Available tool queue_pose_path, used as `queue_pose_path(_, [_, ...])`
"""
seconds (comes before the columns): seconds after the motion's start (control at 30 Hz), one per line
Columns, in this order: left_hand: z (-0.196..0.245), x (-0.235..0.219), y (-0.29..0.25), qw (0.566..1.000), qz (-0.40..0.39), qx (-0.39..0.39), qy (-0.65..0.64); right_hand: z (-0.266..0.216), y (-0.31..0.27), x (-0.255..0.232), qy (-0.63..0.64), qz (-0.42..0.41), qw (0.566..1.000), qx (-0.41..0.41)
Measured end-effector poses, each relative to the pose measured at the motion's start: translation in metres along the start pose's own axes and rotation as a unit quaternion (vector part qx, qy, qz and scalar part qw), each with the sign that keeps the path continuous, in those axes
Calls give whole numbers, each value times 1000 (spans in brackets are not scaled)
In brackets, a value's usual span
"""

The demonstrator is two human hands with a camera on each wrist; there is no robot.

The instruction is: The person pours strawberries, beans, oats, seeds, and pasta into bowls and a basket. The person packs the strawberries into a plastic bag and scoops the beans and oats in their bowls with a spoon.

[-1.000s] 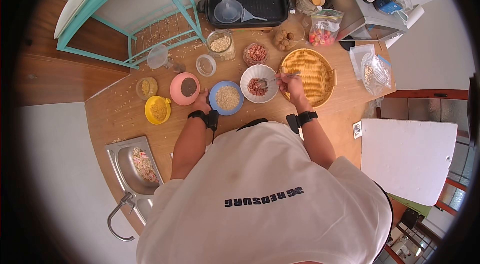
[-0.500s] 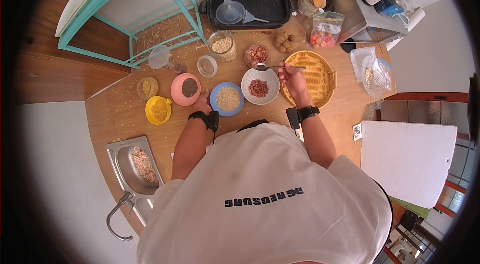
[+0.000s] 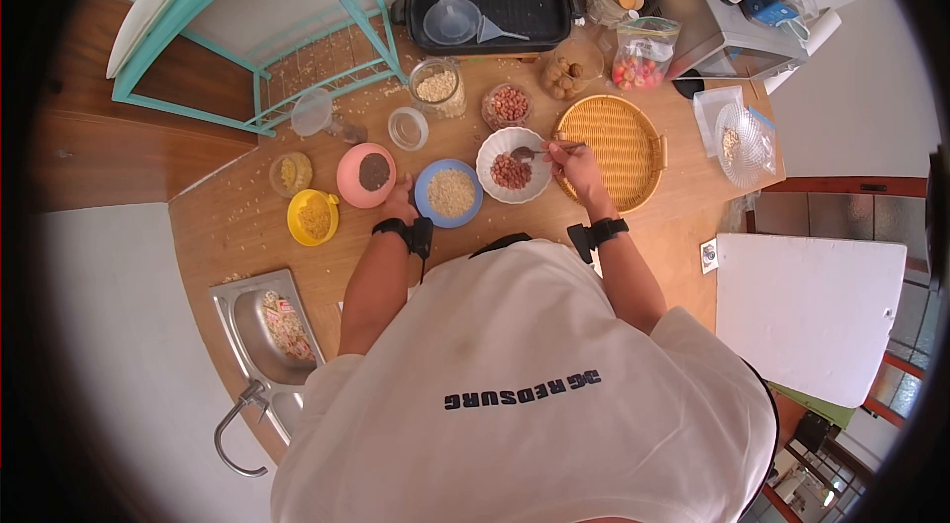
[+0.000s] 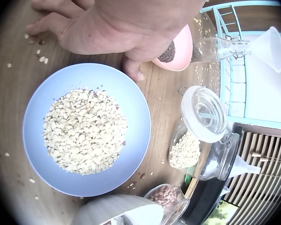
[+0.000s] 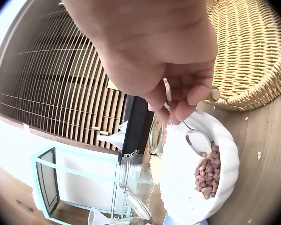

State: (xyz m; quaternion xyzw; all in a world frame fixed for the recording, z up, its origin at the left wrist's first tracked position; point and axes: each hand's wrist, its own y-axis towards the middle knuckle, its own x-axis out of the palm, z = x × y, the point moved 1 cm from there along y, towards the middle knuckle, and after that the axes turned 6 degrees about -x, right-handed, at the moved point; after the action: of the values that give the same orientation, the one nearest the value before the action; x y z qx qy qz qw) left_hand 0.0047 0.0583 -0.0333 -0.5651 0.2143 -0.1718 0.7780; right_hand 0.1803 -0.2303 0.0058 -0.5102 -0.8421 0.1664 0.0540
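Observation:
In the head view the right hand (image 3: pixel 577 167) pinches a metal spoon (image 5: pixel 199 140), whose bowl lies inside a white fluted bowl (image 3: pixel 487 158) beside reddish nuts (image 5: pixel 208 174). The left hand (image 3: pixel 400 202) rests on the wooden table between a pink bowl (image 3: pixel 348 189) of dark seeds and a blue bowl (image 4: pixel 86 185) of pale flakes. In the left wrist view its fingers lie spread on the wood, holding nothing, with the thumb tip close to the blue rim.
A wicker tray (image 3: pixel 618 152) stands right of the white bowl. Behind are a jar of flakes (image 3: pixel 438 93), a jar of reddish nuts (image 3: pixel 507 107) and a black griddle (image 3: pixel 515 8). A yellow bowl (image 3: pixel 329 218) and a sink (image 3: pixel 230 297) are at the left.
The spoon was over the nuts in the bowl, rose above the bowl's back rim, and is now back down inside it. The left hand has stayed in place.

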Motion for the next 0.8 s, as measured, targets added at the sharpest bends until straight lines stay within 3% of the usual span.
queue_pose_path(0.1, [0, 1, 16, 1000, 19, -16, 14, 0, -3, 6, 9, -14, 998, 54])
queue_pose_path(0.47, [-4, -4, 55, 1000, -16, -19, 9, 5, -4, -3, 123, 39, 990, 54])
queue_pose_path(0.63, [0, -3, 20, 999, -13, -35, 0, 2, 0, -7, 151, 32, 986, 67])
queue_pose_path(0.73, [2, 3, 4, 998, 8, -51, -26, -9, 6, -7, 216, 18, 974, 67])
queue_pose_path(0.8, [-1, 1, 17, 998, -17, -30, -45, -16, 9, -8, 332, 10, 941, 66])
